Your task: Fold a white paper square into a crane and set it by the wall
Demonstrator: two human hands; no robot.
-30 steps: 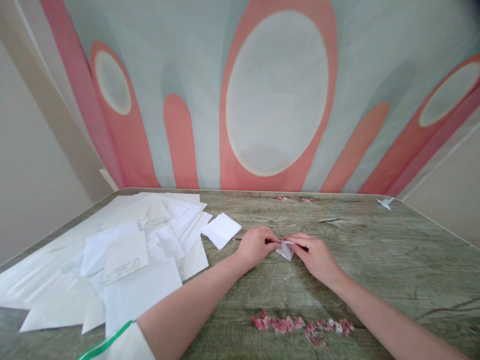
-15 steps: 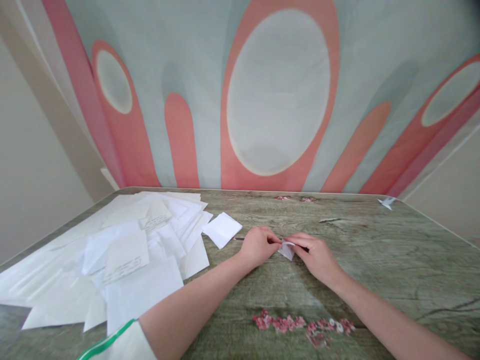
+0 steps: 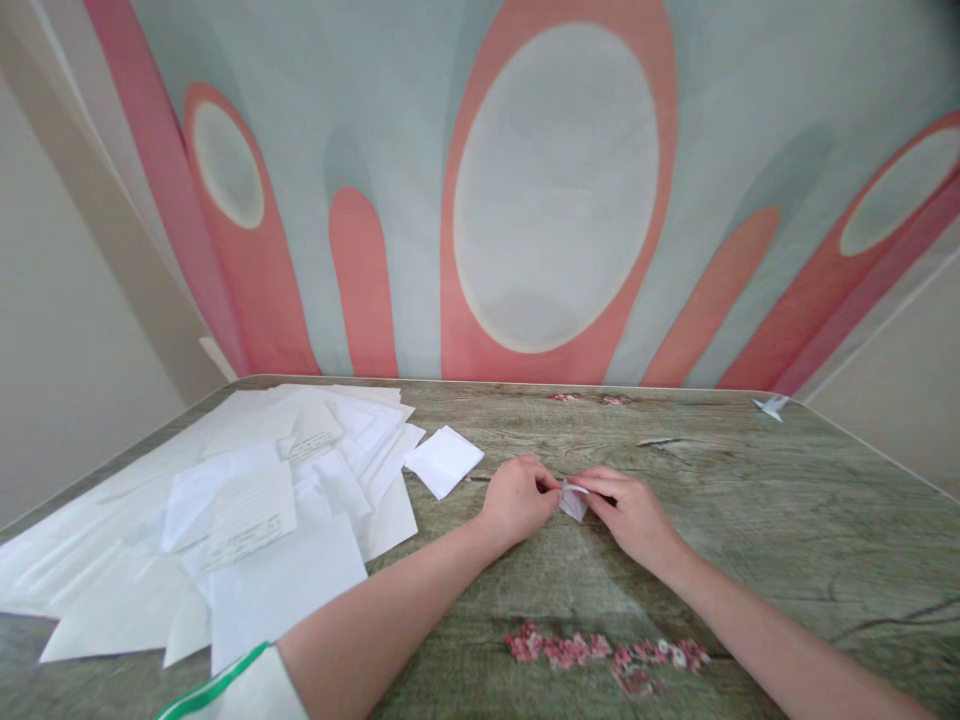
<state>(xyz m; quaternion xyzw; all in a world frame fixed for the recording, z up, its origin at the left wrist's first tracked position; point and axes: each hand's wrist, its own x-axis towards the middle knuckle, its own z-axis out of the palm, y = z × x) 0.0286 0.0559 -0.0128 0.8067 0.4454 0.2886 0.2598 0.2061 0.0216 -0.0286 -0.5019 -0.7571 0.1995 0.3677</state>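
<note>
A small folded piece of white paper (image 3: pixel 574 503) is held between my two hands, low over the wood-patterned table. My left hand (image 3: pixel 521 496) pinches its left corner between thumb and fingers. On the other side, my right hand (image 3: pixel 626 508) grips the upper right edge, its thumb below and fingers on top. The paper's lower part points toward me, and its folds are too small to make out. Just left of my left hand lies a small stack of square white paper (image 3: pixel 444 461).
A spread heap of white sheets (image 3: pixel 285 590), some with handwriting, covers the left of the table (image 3: pixel 750 530). At the far right corner stands a folded paper bird (image 3: pixel 771 408). Pink flower prints (image 3: pixel 570 648) mark the near surface. A patterned backdrop (image 3: pixel 555 200) rises behind.
Both hands stay almost where they were, still pinching the folded paper. My left fingers have shifted very slightly at its left corner.
</note>
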